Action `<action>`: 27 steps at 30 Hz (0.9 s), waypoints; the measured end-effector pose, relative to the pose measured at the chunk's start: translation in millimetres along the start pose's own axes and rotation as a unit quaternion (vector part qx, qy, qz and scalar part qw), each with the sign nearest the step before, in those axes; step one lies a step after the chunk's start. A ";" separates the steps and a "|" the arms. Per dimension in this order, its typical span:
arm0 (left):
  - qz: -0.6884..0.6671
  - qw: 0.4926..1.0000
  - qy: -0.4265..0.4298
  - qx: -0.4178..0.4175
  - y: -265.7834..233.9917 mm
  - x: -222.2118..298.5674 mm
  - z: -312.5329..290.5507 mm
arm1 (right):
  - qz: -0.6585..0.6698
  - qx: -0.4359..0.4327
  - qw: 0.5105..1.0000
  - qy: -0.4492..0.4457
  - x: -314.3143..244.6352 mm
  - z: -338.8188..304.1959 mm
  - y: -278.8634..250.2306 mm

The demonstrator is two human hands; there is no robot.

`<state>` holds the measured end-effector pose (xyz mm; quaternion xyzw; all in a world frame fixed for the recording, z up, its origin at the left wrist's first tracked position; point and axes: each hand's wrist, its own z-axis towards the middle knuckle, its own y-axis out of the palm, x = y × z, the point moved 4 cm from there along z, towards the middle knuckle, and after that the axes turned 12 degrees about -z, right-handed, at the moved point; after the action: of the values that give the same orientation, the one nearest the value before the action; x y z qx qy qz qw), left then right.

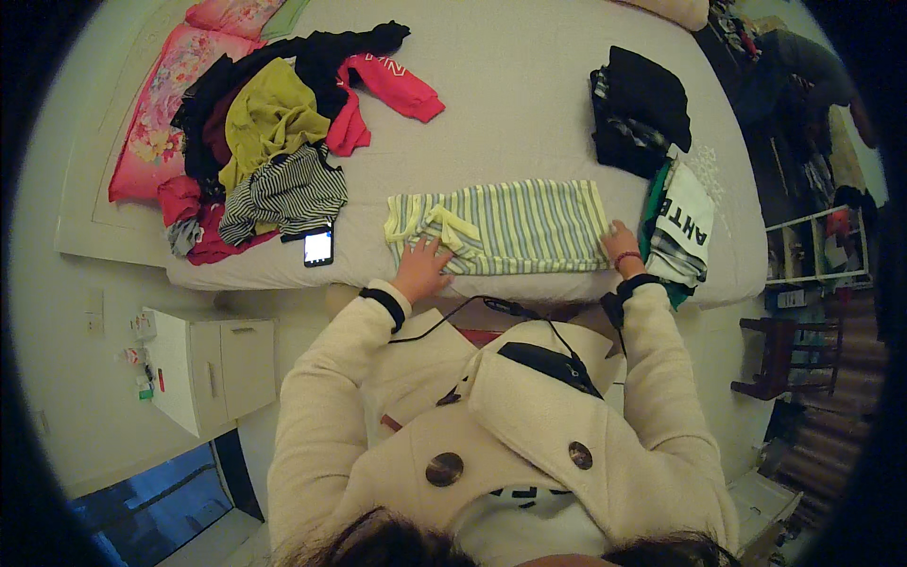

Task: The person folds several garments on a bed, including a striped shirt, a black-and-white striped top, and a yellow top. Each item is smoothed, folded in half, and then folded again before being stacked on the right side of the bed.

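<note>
A striped shirt [529, 225] in yellow, white and grey-blue lies spread across the near part of the bed, folded lengthwise into a long shape. Its left end is bunched, with a loose yellow-edged fold on top. My left hand [422, 269] rests on that end, fingers spread and pointing away from me. At the opposite end, my right hand [621, 248] has its fingers closed on the shirt's yellow-edged border. Just right of this hand stands a stack of folded clothes [682, 222], white with dark lettering on top and green underneath.
Dark folded clothes [642, 104] are stacked farther back on the bed [491, 104]. A heap of loose clothes [269, 132] lies at left beside a pink floral pillow [161, 113], with a lit phone [319, 246] near it. A white bedside cabinet [213, 369] stands left; a wooden stool [784, 354], right.
</note>
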<state>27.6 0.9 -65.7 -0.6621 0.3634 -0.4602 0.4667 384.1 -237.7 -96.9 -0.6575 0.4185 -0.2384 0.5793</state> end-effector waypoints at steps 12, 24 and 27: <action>-0.031 0.953 -0.225 0.198 -11.7 -41.6 29.8 | 0.158 -0.285 0.816 -0.478 -262.3 -89.9 34.5; -0.793 0.516 -0.305 0.105 45.0 -103.2 -8.6 | 0.127 -0.074 0.923 -0.355 -261.0 -78.1 55.5; -0.785 0.517 -0.328 0.093 43.2 -98.4 -12.8 | 0.039 -0.099 0.919 -0.380 -256.9 -94.3 59.0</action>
<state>-17.6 73.9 -131.5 -0.7352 -0.5278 -0.4211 0.0602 155.0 -77.1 -89.3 -0.7358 0.2137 0.0955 0.6355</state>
